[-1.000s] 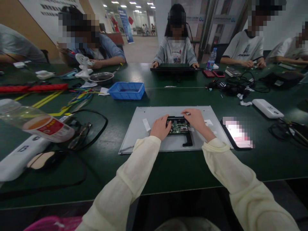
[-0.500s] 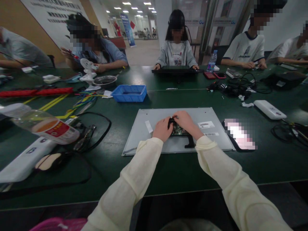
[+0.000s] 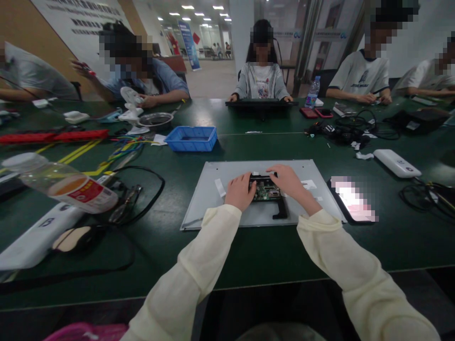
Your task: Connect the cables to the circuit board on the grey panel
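Observation:
A grey metal panel (image 3: 213,208) lies flat on the green table in front of me. At its middle sits a small green circuit board (image 3: 266,190) in a black bracket with a leg running down to the right. My left hand (image 3: 241,190) curls against the board's left edge. My right hand (image 3: 288,180) rests over the board's top right corner, fingers bent onto it. White labels (image 3: 218,186) stick to the panel on either side of my hands.
A phone with a lit screen (image 3: 353,199) lies right of the panel. A blue tray (image 3: 192,137) stands behind it. A tipped plastic bottle (image 3: 64,182), a white device and black cables crowd the left. Several other people sit around the table.
My right hand has slid from the board's middle to its top right corner, uncovering the green board. My left hand stays at the left edge.

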Available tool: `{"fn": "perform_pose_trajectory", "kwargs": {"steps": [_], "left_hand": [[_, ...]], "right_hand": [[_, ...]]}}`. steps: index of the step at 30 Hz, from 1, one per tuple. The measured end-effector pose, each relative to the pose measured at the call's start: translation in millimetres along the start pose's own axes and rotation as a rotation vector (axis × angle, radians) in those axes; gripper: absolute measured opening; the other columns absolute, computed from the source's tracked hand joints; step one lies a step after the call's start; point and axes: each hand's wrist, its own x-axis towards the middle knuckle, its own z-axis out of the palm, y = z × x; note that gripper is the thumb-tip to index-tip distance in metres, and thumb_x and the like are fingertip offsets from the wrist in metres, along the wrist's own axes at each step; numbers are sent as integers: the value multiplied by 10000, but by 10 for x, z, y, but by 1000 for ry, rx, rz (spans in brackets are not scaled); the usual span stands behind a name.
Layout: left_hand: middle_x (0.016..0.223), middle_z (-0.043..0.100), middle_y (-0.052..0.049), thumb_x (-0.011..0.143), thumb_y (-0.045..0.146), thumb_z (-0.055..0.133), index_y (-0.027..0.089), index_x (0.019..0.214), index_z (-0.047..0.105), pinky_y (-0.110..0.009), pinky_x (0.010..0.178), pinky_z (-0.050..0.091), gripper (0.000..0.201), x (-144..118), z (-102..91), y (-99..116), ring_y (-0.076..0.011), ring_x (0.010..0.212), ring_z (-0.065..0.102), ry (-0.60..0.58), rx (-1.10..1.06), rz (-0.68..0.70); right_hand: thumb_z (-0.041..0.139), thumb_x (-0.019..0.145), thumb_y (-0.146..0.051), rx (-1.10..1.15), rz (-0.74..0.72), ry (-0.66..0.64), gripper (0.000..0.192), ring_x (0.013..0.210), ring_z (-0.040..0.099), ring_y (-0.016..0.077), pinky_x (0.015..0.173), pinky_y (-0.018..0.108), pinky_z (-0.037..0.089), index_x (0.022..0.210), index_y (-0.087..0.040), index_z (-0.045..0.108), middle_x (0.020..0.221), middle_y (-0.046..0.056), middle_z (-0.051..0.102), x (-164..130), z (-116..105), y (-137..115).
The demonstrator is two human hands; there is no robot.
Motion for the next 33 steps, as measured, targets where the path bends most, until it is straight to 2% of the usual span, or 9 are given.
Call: {"fn": "perform_pose_trajectory", "kwargs": {"steps": [5,9,13,16,19,22,26,30,33], "left_hand": [[1212,604,-114,943,318,386,151,1248,485,-396,949,399,362,4,-53,5,-257,1128,548,33,17,-11],[1204,611,-105,910,292,427,161,1191,543,-418,962,397,331,42,-281,-62,-266,1129,547,86,21,-17],[1091,661,-83,885,314,443,165,1047,628,-345,931,437,288,70,-572,-370,-227,1026,600,117,-97,-84],[966,678,-65,854,327,462,173,971,655,-308,843,473,272,53,-667,-713,-206,892,633,151,-150,-188],[1003,652,-70,824,329,481,169,996,651,-292,800,484,291,16,-622,-1007,-187,816,629,122,-158,-250],[1077,607,-76,798,346,503,169,1072,621,-301,812,485,347,-12,-498,-1179,-164,759,613,57,-155,-271],[1037,577,-62,762,326,537,184,1157,571,-320,829,479,422,-27,-345,-1244,-144,703,581,-38,-142,-244],[953,570,-40,718,258,538,184,1170,562,-304,803,473,459,-41,-266,-1245,-131,660,567,-55,-158,-181],[868,597,-30,714,242,520,198,1095,602,-301,749,470,392,-50,-237,-1259,-155,663,574,-49,-159,-165]], "right_hand": [[495,841,-151,52,91,109,246,949,647,197,907,345,472,951,-184,713,996,56,721,-254,-141,246],[490,839,-148,32,132,154,245,935,649,194,890,337,479,941,-182,710,994,55,721,-332,-142,337],[466,846,-133,-64,138,131,269,980,631,212,919,352,457,981,-164,697,1032,77,707,-331,-78,338],[461,844,-125,-89,144,114,274,983,625,216,908,340,458,981,-158,696,1027,83,705,-333,-22,339],[461,845,-128,-76,143,119,269,979,623,208,903,329,457,975,-168,693,1021,76,705,-345,10,351],[463,846,-133,-48,140,116,264,965,625,199,898,320,457,973,-168,691,1011,74,706,-355,11,360],[461,838,-130,-32,157,116,262,936,631,197,893,322,457,947,-169,697,989,73,710,-358,3,357],[462,834,-132,-30,155,125,263,923,634,202,887,333,459,938,-175,699,976,71,711,-364,6,346],[466,837,-140,-27,151,130,256,920,633,203,883,335,460,936,-176,699,969,70,710,-371,6,335]]}}
